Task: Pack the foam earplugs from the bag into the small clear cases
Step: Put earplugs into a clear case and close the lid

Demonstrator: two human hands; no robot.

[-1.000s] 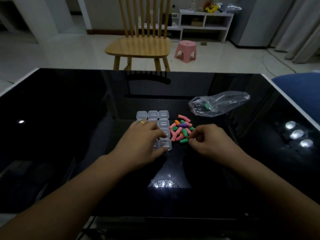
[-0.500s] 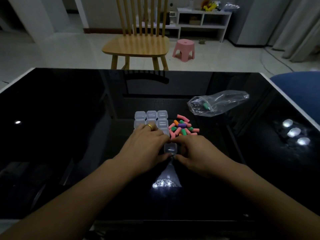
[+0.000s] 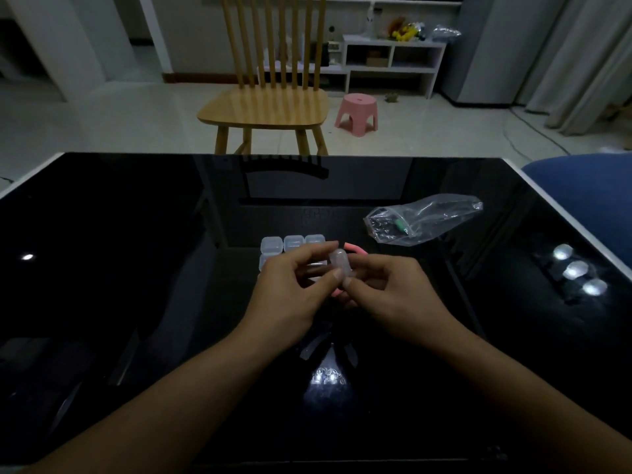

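One small clear case (image 3: pixel 339 262) is lifted off the black glass table (image 3: pixel 136 268), held between both hands. My left hand (image 3: pixel 294 289) grips its left side with thumb and fingers; my right hand (image 3: pixel 393 295) pinches its right side. Behind my left hand stands a cluster of several clear cases (image 3: pixel 290 242). The pile of coloured foam earplugs is mostly hidden by my hands; only a pink earplug (image 3: pixel 354 248) shows above them. A clear plastic bag (image 3: pixel 420 218) lies at the right rear with a green earplug (image 3: pixel 400 228) inside.
A wooden chair (image 3: pixel 266 104) stands past the table's far edge, with a pink stool (image 3: pixel 357 109) on the floor beyond. A blue cushion (image 3: pixel 588 186) sits off the table's right edge. Lamp reflections glare on the glass at right and front centre.
Both hands took one clear case from the cluster's front and raised it off the table. The camera tilted up a little.
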